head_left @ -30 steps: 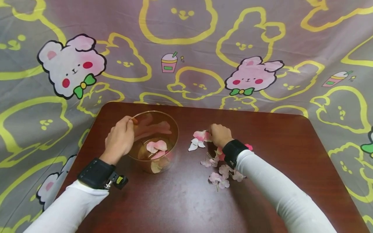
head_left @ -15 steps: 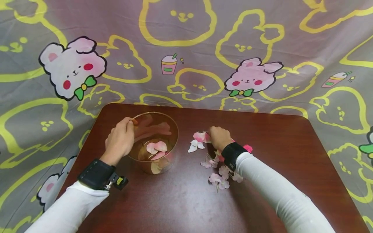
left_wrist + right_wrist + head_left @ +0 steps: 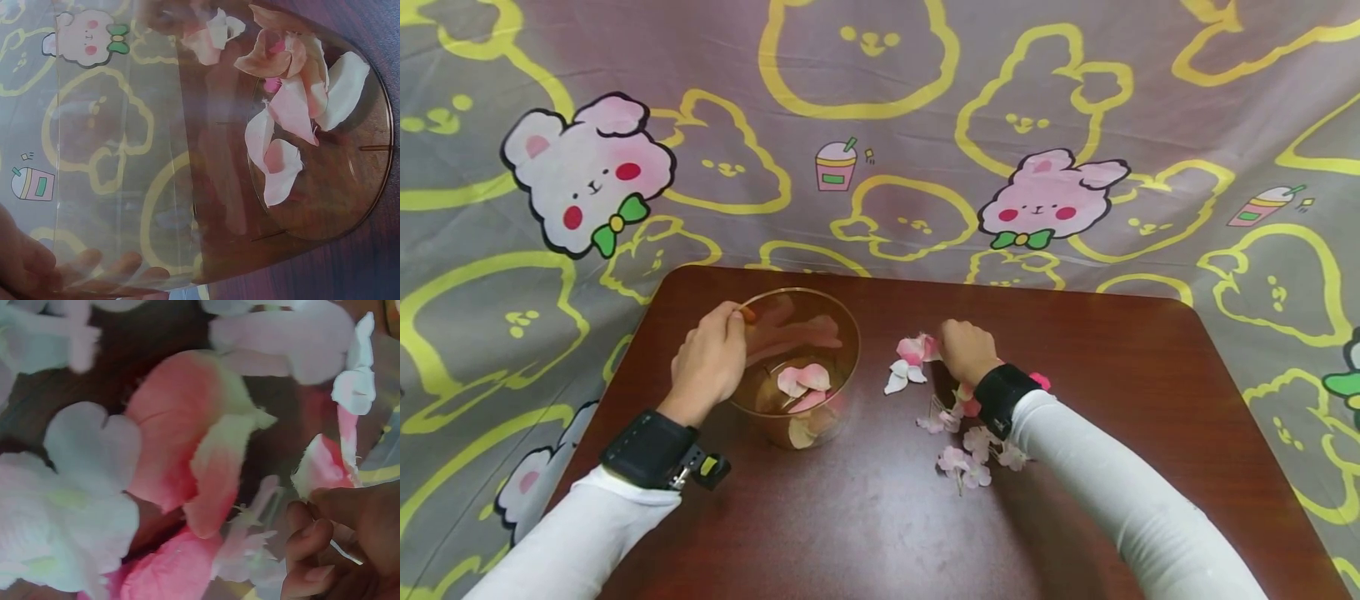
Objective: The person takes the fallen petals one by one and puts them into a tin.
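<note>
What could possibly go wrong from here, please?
The left hand holds the container near its rim, so a pull might tip it and spill the petals inside. The right hand pinches a pink petal by its end; it could slip. Loose blossoms nearby might get brushed aside.

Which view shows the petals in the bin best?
The left wrist view: the petals in the bin appear larger there, through its see-through wall, and their separate shapes are easier to tell, though some overlap. The head view shows them smaller, mostly from above. I can't make them out in the right wrist view.
</note>
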The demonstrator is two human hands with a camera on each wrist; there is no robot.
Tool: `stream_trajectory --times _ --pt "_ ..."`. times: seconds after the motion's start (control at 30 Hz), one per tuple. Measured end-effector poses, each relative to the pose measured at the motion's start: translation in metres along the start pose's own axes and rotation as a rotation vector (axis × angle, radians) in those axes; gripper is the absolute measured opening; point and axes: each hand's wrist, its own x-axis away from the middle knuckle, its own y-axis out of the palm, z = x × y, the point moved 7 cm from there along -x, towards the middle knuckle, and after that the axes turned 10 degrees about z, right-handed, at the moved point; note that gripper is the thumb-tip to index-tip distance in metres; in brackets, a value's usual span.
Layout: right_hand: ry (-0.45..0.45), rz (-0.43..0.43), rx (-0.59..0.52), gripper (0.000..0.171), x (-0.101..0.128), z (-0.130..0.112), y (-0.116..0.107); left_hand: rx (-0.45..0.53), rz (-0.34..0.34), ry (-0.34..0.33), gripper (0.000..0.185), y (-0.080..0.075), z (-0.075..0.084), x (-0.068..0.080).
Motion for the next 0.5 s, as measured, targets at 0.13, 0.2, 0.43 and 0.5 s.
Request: stream_trajectory --times 0.13,0.2,0.43,0.5 --pt "-0.014 0.008 -0.043 0.013 0.0 -0.006 -0.007 0.001 -0.001 -0.002 0.049 0.0 0.0 0.0" --pt "-0.021 0.016 -0.062 0.014 0.0 -0.009 -0.01 0.002 -0.001 -0.002 0.049 0.0 0.0 0.0" --pt "-0.027 0.036 -0.138 0.022 0.001 -0.015 -0.024 0.0 -0.001 0.0 0.049 0.0 0.0 0.0" --pt "-0.031 0.044 -0.157 0.023 0.001 -0.016 -0.028 -0.001 0.001 0.001 0.048 -0.001 0.0 0.0"
